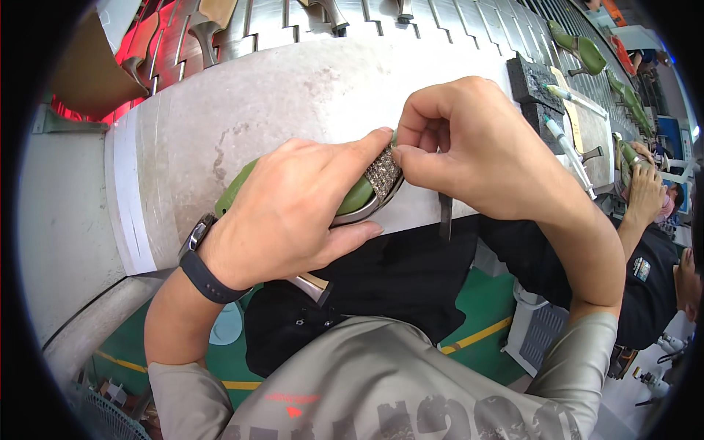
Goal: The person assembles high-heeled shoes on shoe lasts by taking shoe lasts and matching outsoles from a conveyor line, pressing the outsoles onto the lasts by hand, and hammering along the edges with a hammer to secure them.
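Across the pale work surface, my left hand (282, 209) wraps around a shoe on a green last (358, 196). A glittery dark-and-silver band (383, 176) crosses its front part. The thin heel (315, 288) sticks out under my left wrist toward my lap. My right hand (473, 150) is curled, with thumb and forefinger pinched at the band's far right edge. A narrow dark strip (445, 218) shows below my right palm; I cannot tell whether it is held or lies on the surface.
Beyond the surface runs a slatted metal conveyor (271, 26) carrying heeled shoe parts (209, 29). Black blocks (532, 81) and two syringes (576, 99) lie at the right. Farther right, another person's hand (645, 187) works on a green last. A red glow lights the far left.
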`<state>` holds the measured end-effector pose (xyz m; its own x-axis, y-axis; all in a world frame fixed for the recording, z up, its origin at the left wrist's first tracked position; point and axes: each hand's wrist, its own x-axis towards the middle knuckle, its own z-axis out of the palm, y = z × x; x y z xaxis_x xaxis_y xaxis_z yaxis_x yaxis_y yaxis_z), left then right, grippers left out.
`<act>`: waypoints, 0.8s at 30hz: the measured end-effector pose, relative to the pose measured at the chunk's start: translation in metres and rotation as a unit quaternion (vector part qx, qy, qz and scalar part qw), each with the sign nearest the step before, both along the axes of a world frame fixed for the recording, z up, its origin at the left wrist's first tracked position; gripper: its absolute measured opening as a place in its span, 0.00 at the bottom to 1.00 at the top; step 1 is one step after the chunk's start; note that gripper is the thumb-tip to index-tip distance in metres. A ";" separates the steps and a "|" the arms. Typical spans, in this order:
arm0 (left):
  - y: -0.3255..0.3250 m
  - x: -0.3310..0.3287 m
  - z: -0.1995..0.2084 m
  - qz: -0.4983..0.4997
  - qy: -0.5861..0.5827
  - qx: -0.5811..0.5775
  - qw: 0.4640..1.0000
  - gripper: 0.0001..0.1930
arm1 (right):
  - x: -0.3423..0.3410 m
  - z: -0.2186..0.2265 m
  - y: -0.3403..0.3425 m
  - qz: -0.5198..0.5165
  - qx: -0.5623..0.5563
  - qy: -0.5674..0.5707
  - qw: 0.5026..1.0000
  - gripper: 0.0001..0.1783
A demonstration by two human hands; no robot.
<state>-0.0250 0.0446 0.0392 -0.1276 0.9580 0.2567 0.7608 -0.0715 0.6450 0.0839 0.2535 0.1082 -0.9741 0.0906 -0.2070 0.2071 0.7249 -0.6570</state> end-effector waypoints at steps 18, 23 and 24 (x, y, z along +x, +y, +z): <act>0.002 0.002 -0.004 0.007 -0.013 0.037 0.999 0.46 | 0.010 0.006 -0.010 -0.028 0.012 -0.045 0.999 0.08; 0.001 0.000 0.003 0.001 -0.032 -0.002 0.999 0.43 | 0.009 0.007 -0.017 -0.046 -0.003 -0.030 0.999 0.10; 0.001 0.000 0.002 0.001 -0.032 -0.002 0.999 0.43 | 0.009 0.008 -0.017 -0.037 0.011 -0.028 0.999 0.10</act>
